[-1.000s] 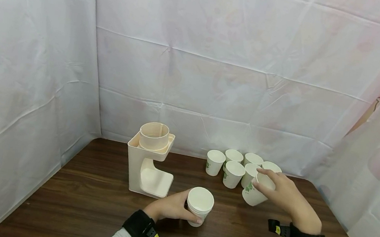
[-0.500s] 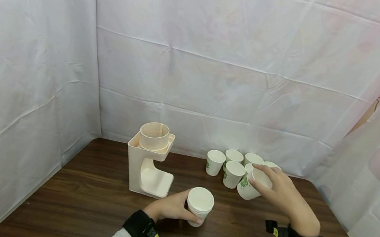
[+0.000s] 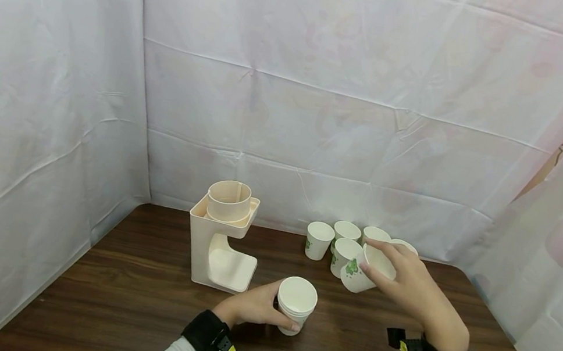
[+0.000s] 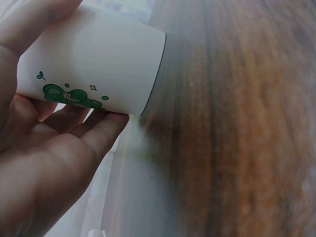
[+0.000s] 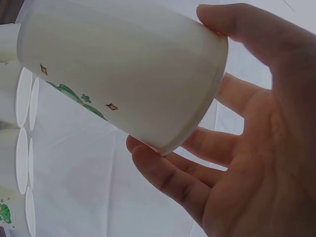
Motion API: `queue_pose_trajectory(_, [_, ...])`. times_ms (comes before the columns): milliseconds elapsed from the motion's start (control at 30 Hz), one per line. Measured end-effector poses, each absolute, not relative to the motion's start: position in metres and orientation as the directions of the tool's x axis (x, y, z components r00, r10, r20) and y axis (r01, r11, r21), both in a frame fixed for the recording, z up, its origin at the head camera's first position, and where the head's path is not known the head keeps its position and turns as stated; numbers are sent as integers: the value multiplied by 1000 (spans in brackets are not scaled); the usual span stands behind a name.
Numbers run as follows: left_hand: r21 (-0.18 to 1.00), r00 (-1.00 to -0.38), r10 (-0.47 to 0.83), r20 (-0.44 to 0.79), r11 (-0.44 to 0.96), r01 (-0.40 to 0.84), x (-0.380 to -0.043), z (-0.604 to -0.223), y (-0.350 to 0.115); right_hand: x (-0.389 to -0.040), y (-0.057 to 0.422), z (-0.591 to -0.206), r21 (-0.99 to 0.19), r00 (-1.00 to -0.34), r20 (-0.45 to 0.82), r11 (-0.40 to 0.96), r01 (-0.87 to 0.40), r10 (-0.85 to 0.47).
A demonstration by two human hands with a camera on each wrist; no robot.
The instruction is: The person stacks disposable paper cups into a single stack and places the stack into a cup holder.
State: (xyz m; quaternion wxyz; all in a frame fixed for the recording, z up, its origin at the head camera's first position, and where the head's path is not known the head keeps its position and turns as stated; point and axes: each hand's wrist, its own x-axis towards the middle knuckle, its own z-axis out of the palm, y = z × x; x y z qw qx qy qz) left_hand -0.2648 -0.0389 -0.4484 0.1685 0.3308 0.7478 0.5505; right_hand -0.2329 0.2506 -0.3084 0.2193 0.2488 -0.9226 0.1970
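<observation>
My left hand (image 3: 257, 307) grips a small nested stack of white paper cups (image 3: 296, 303), upright at the front middle of the table. The left wrist view shows the fingers wrapped round a cup (image 4: 98, 59) with a green print, its base by the wood surface. My right hand (image 3: 412, 285) holds another paper cup (image 3: 360, 274) near its rim, between thumb and fingers. That cup (image 5: 133, 74) is tilted, its mouth toward my hand. Behind it, several upright paper cups (image 3: 318, 242) stand grouped, some partly hidden by the hand and the held cup.
Left of the cups stands a cream plastic stand (image 3: 200, 253) with a round open tube (image 3: 227, 210) on top and a flat base. The brown wooden table (image 3: 142, 275) meets white cloth walls (image 3: 277, 122) at the back and sides.
My right hand has moved left with the tilted cup, which now overlaps one of the grouped cups in view. The left hand and its stack have stayed in place.
</observation>
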Motion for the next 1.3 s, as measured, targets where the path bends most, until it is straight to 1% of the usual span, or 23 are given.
queue_pose_trajectory(200, [936, -724, 681, 110, 173, 306, -265, -449, -39, -229, 243, -306, -244, -753, 525, 778, -579, -395])
queue_pose_trajectory(400, [940, -715, 690, 117, 155, 303, -266, -450, -39, -224, 232, -303, -202, -671, 583, 718, -666, -458])
queue_pose_trajectory(567, [939, -708, 696, 123, 150, 311, -266, -450, -39, -221, 223, -303, -209, -657, 574, 688, -695, -489])
queue_pose_trajectory(800, [941, -699, 706, 114, 148, 304, -265, -448, -40, -218, 209, -304, -192, -614, 566, 636, -747, -550])
queue_pose_trajectory(1100, [937, -665, 734, 134, 124, 326, -266, -448, -40, -215, 192, -309, -170, -601, 550, 627, -760, -580])
queue_pose_trajectory(1300, [937, -657, 742, 132, 124, 328, -267, -448, -40, -215, 181, -317, -182, -613, 510, 621, -762, -603])
